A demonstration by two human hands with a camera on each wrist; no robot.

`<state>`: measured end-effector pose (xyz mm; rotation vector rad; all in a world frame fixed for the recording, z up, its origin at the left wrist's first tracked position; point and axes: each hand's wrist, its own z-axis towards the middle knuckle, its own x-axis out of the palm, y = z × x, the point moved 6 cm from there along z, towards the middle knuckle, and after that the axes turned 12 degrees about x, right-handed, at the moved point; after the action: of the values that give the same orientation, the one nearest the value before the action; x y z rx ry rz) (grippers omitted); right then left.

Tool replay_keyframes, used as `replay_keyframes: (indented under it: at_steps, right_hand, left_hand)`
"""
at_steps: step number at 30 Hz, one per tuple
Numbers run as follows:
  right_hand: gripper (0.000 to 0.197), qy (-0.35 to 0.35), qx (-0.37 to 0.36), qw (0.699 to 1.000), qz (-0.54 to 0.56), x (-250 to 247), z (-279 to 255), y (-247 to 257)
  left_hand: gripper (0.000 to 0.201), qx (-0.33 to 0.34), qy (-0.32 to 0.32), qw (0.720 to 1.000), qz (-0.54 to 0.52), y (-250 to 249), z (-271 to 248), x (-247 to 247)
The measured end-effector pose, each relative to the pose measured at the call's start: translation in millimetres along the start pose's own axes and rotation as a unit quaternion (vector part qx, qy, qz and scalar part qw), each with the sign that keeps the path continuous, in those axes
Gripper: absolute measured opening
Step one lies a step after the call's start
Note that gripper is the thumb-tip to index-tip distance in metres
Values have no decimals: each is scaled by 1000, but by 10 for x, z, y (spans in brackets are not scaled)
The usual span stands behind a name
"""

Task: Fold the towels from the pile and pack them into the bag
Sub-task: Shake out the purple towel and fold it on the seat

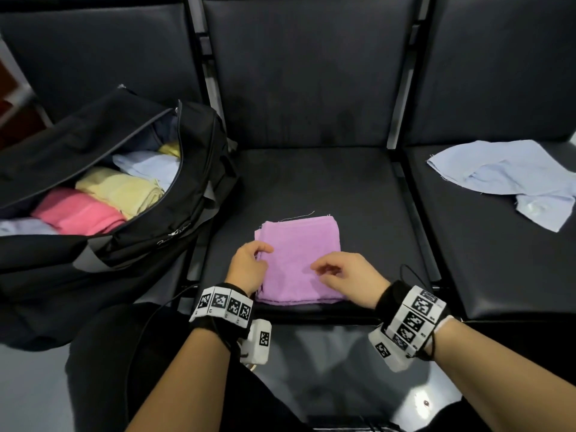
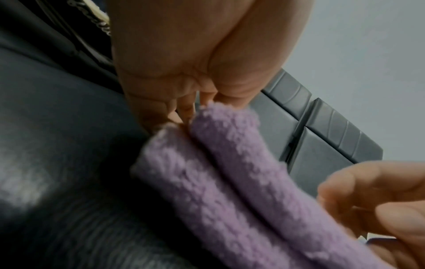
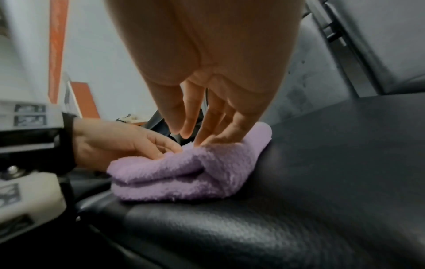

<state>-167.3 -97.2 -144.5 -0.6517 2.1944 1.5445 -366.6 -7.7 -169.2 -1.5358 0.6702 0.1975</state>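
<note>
A: Wrists first, nearest the lens. Both of yours carry black bands with white blocks of square printed code tags (image 1: 225, 304). Past them, your left hand (image 1: 247, 265) sits at the left edge of the purple towel (image 1: 299, 244), fingers curled into the layers and pinching that edge.

B: And the right?

A: Your right hand (image 1: 346, 275) hovers over the near right part of the towel, fingers loosely bent, tips just touching the pile, gripping nothing. My guess: the left pins the stack so the fold doesn't spring open while the right smooths or readies a lift.

B: Where does the towel lie?

A: Flat on the middle seat (image 1: 358, 188) of the dark bench, folded to a thick square, a loose thread at its far edge.

B: The bag?

A: The black bag (image 1: 174, 219) stands open on the left seat, mouth toward you, likely for short reach. Inside it are a pink towel (image 1: 78, 213), a yellow towel (image 1: 121, 190) and pale blue cloth. One pale blue towel (image 1: 505, 179) lies unfolded on the right seat.

B: Any writing?

A: White script on the bag's near side, too blurred to read. The tags are patterns only.
</note>
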Motion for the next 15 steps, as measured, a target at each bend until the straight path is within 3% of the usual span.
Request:
replay_keyframes:
  at_steps: [6,8,11,13,15]
  right_hand:
    - [27,-5,-82,994,-76,35,-100,40]
    - [26,-13,-104,981,-166,69,-126,52]
    - [30,-41,-136,939,-314,183,-192,57]
    - [35,-49,-151,932,-325,231,-222,35]
    - [37,-59,-156,929,-331,238,-193,0]
  left_hand:
    - [43,26,-5,986,164,-114,-50,-84]
    - [42,69,-1,974,217,-256,-82,-56]
    - [30,127,65,957,251,-441,-173,171]
    - [22,128,130,941,285,-467,-261,374]
    - [28,111,174,921,331,-414,-323,522]
